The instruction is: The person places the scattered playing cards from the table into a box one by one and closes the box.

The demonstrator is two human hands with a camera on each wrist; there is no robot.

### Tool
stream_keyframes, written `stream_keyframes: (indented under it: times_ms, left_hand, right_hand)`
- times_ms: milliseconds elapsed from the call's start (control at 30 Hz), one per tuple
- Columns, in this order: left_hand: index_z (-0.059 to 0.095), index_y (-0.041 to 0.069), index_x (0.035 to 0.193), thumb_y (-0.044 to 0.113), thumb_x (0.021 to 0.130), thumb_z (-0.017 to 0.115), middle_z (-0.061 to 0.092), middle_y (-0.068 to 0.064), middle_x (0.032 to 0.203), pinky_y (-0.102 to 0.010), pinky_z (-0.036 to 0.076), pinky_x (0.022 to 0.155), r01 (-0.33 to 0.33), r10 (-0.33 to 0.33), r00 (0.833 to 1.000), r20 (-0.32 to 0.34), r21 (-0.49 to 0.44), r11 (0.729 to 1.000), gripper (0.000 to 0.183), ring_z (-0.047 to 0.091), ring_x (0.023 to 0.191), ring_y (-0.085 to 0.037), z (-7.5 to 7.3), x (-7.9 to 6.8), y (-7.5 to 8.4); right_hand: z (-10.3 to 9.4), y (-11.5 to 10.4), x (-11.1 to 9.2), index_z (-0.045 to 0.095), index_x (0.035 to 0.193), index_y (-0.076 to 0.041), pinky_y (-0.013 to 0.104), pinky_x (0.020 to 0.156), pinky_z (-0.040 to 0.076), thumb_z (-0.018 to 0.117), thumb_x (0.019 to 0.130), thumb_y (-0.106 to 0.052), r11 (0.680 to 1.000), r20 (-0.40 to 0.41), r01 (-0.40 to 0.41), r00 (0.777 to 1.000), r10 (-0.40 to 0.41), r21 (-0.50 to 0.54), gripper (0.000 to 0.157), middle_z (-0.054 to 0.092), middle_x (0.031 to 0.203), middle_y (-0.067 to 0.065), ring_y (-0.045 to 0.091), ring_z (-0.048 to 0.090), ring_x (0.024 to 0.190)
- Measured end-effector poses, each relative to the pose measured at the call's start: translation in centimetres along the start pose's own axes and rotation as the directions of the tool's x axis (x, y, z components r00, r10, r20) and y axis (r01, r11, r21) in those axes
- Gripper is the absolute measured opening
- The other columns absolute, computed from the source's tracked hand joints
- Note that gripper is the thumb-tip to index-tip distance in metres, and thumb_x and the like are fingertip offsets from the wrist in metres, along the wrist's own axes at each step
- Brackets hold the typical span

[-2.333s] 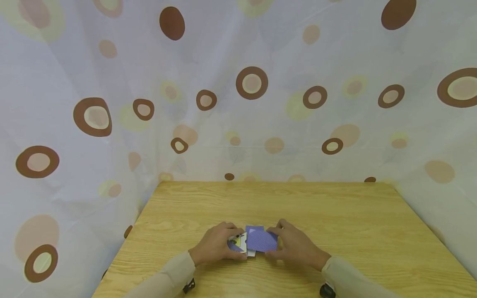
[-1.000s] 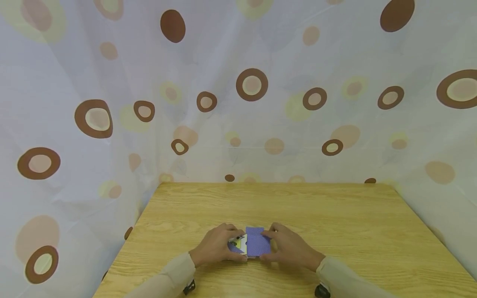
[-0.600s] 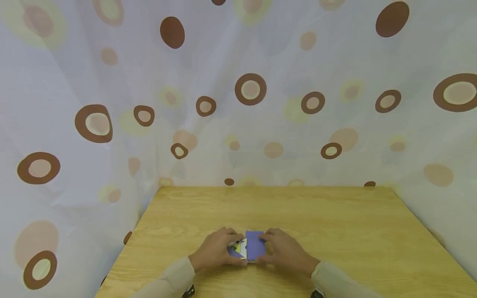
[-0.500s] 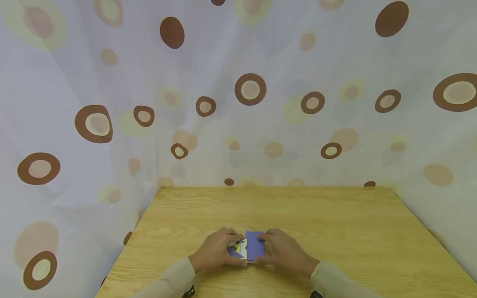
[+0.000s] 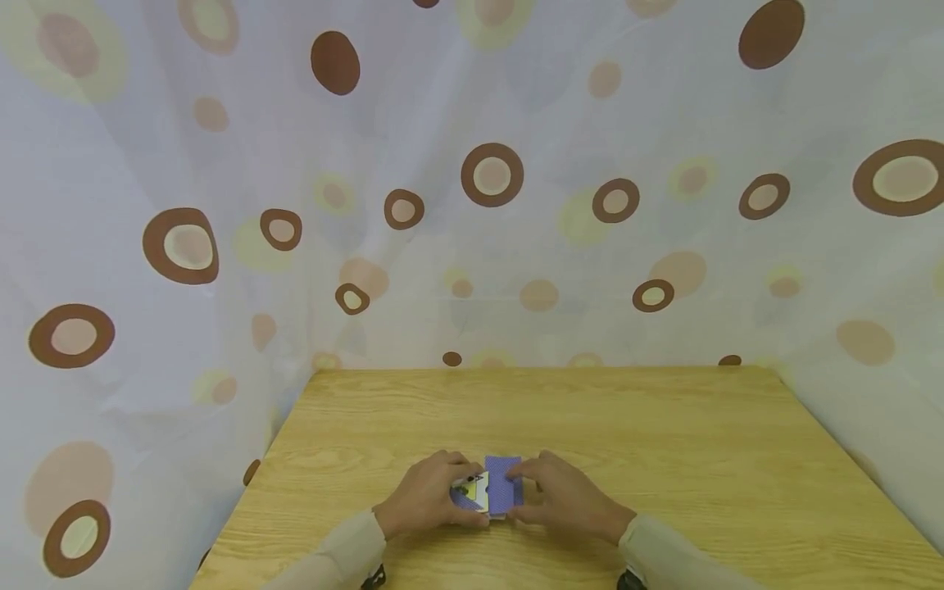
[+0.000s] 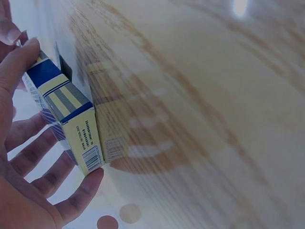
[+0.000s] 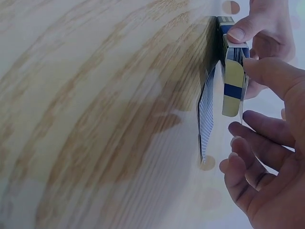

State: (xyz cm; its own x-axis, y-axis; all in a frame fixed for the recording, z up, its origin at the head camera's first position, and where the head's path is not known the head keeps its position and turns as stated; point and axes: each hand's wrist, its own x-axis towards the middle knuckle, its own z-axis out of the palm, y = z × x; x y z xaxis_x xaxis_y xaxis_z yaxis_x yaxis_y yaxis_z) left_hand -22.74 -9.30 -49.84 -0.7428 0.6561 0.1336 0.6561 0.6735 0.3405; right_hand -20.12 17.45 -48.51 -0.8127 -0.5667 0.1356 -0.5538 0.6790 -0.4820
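Note:
My left hand (image 5: 424,492) grips a card box (image 6: 78,109) at its left end, thumb and fingers on opposite sides. It is yellow and blue with a barcode, and lies along the table. In the right wrist view its blue-striped flap (image 7: 206,119) hangs out and a yellow tab (image 7: 233,88) with a blue band sticks out. A blue-backed playing card (image 5: 501,487) lies at the box's open right end, seen edge-on in the right wrist view. My right hand (image 5: 571,496) pinches it by opposite edges, thumb and index finger. How many cards are inside is hidden.
The wooden table (image 5: 627,426) extends around both hands. A pale curtain (image 5: 546,238) with brown and yellow dots hangs behind it and on both sides.
My right hand has moved left with the blue-backed card, which was tilted and now lies straight against the box end. My left hand has kept its hold on the box.

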Motion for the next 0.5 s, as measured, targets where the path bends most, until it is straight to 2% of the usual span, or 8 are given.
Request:
stream_keyframes:
  times_ms: [300, 500]
  left_hand:
    - [0.066, 0.018, 0.139, 0.074, 0.079, 0.073, 0.064, 0.005, 0.125, -0.031, 0.052, 0.089, 0.0, 0.0, 1.0, -0.003, 0.012, 1.0, 0.083, 0.058, 0.11, -0.012, 0.44, 0.08, -0.43]
    - [0.066, 0.018, 0.139, 0.075, 0.08, 0.071, 0.064, 0.005, 0.126, -0.029, 0.051, 0.087, -0.012, 0.012, 1.0, -0.004, 0.005, 1.0, 0.083, 0.057, 0.108, -0.011, 0.39, 0.07, -0.42]
  right_hand:
    - [0.33, -0.28, 0.23, 0.072, 0.116, -0.018, 0.026, 0.071, 0.045, 0.084, 0.087, -0.037, 0.999, -0.063, 0.039, 0.997, -0.038, 0.02, 0.037, 0.069, 0.112, -0.01, 0.014, 0.049, 0.086]
    - [0.71, -0.59, 0.46, 0.071, 0.107, -0.02, 0.025, 0.072, 0.045, 0.084, 0.086, -0.039, 0.998, -0.08, 0.057, 0.995, -0.057, 0.008, 0.032, 0.07, 0.108, -0.011, 0.01, 0.046, 0.086]
